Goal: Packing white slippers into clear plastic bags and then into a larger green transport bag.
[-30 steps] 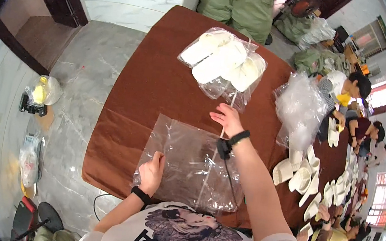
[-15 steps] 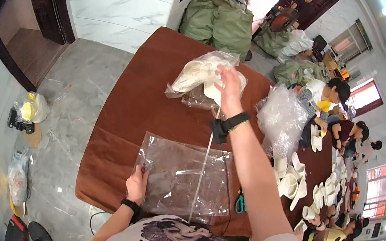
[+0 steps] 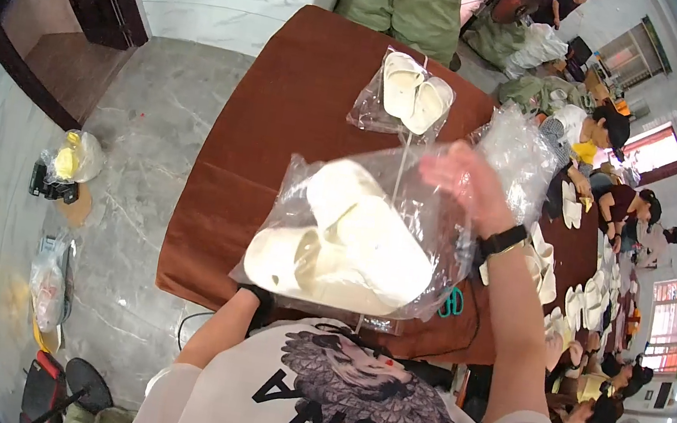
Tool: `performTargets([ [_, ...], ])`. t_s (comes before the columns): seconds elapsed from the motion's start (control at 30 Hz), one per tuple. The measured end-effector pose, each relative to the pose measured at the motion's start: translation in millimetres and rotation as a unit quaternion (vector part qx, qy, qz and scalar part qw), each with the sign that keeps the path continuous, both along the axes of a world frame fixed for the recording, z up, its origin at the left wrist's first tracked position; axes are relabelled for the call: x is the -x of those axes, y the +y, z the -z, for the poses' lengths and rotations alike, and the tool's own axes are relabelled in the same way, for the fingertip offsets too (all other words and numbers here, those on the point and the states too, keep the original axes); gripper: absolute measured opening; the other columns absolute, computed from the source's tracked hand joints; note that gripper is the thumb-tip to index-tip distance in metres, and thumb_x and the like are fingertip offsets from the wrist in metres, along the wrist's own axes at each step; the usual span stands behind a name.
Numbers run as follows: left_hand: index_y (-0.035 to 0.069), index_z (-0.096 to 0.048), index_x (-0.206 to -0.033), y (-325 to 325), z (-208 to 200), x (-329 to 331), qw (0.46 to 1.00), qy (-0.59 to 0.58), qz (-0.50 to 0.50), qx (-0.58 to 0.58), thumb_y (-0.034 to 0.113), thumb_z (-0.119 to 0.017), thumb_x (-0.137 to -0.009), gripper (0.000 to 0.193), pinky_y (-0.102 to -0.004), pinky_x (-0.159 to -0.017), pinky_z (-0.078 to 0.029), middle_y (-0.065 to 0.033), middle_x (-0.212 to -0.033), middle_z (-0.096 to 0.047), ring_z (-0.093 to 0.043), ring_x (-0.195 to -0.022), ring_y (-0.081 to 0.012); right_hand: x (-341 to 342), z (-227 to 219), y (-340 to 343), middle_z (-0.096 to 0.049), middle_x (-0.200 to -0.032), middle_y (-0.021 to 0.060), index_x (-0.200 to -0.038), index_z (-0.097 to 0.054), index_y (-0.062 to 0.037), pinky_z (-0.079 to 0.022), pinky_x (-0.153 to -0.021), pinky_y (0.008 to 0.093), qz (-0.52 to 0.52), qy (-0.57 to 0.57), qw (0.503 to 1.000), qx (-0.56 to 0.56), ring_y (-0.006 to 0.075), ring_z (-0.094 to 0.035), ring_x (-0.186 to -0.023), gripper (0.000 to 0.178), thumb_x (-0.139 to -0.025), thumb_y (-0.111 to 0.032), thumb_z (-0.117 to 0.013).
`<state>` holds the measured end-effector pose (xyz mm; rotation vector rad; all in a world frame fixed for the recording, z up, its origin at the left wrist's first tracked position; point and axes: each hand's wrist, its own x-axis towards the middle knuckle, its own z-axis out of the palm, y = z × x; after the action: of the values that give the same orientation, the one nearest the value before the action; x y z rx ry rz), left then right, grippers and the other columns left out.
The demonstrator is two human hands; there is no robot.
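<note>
A pair of cream-white clog slippers [image 3: 384, 257] in a clear plastic bag [image 3: 451, 240] is raised close in front of me, tilted over the near part of the table. At the bag's upper right corner is my right hand [image 3: 464, 177], its fingers closed on the film and somewhat blurred by motion. My left hand [image 3: 244, 295] reaches to the lower left edge of the bag; its fingers are hidden behind the bagged slippers. Farther back on the table lies another bagged pair of white slippers [image 3: 415, 94]. Scissors with teal handles [image 3: 452, 302] lie right of the raised bag.
A brown cloth [image 3: 229, 161] covers the table. To the right are a heap of clear plastic bags [image 3: 526, 169] and loose white slippers [image 3: 540, 266]. Several people sit along the right. Green sacks [image 3: 422, 16] stand beyond the far edge.
My right hand has left the far slippers and come nearer. One bagged pair is now lifted toward me, covering my left hand and the flat bag; the other pair stays behind.
</note>
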<state>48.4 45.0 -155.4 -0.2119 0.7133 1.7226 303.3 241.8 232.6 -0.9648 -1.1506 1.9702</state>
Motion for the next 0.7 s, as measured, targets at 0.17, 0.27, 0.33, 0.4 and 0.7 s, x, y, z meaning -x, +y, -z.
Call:
performTargets([
  [0.17, 0.000, -0.062, -0.105, 2, -40, 19, 0.958, 0.182, 0.216, -0.049, 0.016, -0.056, -0.089, 0.024, -0.0393, -0.077, -0.051, -0.0117, -0.099, -0.067, -0.064, -0.089, -0.0250, -101, 135, -54, -0.063, -0.105, 0.0042, -0.105, -0.057, -0.0101, -0.051, -0.078, 0.0313, 0.065, -0.291, 0.954, -0.019, 0.0155, -0.060, -0.092, 0.020, -0.093, -0.026, -0.054],
  [0.27, 0.002, -0.062, -0.108, -6, -15, 31, 0.865, 0.449, 0.222, -0.003, 0.025, -0.053, -0.090, 0.031, -0.0374, -0.074, -0.052, -0.0122, -0.098, -0.067, -0.065, -0.086, -0.0241, -112, 177, -85, -0.061, -0.090, -0.0005, -0.107, -0.059, -0.0114, -0.048, -0.074, 0.0308, 0.178, -0.323, 0.929, -0.023, 0.0130, -0.058, -0.084, 0.026, -0.091, -0.032, -0.055],
  [0.33, 0.002, -0.062, -0.108, -4, -51, 27, 0.826, 0.489, 0.276, 0.048, 0.027, -0.052, -0.090, 0.032, -0.0368, -0.074, -0.051, -0.0127, -0.099, -0.067, -0.065, -0.085, -0.0247, -114, 183, -114, -0.061, -0.088, 0.0002, -0.107, -0.059, -0.0103, -0.049, -0.070, 0.0310, 0.213, -0.319, 0.923, 0.014, 0.0130, -0.058, -0.079, 0.027, -0.092, -0.033, -0.054],
  [0.4, 0.005, -0.062, -0.110, -3, -90, 27, 0.792, 0.535, 0.293, -0.006, 0.032, -0.049, -0.091, 0.035, -0.0366, -0.074, -0.051, -0.0134, -0.103, -0.067, -0.065, -0.088, -0.0261, -108, 189, -138, -0.061, -0.086, 0.0008, -0.107, -0.058, -0.0093, -0.049, -0.065, 0.0312, 0.244, -0.312, 0.917, 0.045, 0.0130, -0.059, -0.074, 0.029, -0.092, -0.033, -0.054],
  [0.7, -0.001, -0.060, -0.113, -2, -49, 37, 0.945, 0.242, 0.216, 0.031, 0.029, -0.042, -0.096, 0.039, -0.0320, -0.082, -0.050, -0.0087, -0.106, -0.066, -0.063, -0.095, -0.0198, -94, 233, -181, -0.057, -0.074, 0.0027, -0.102, -0.056, -0.0020, -0.044, -0.042, 0.0254, 0.240, -0.374, 0.895, 0.037, 0.0100, -0.054, -0.058, 0.032, -0.087, -0.030, -0.063],
])
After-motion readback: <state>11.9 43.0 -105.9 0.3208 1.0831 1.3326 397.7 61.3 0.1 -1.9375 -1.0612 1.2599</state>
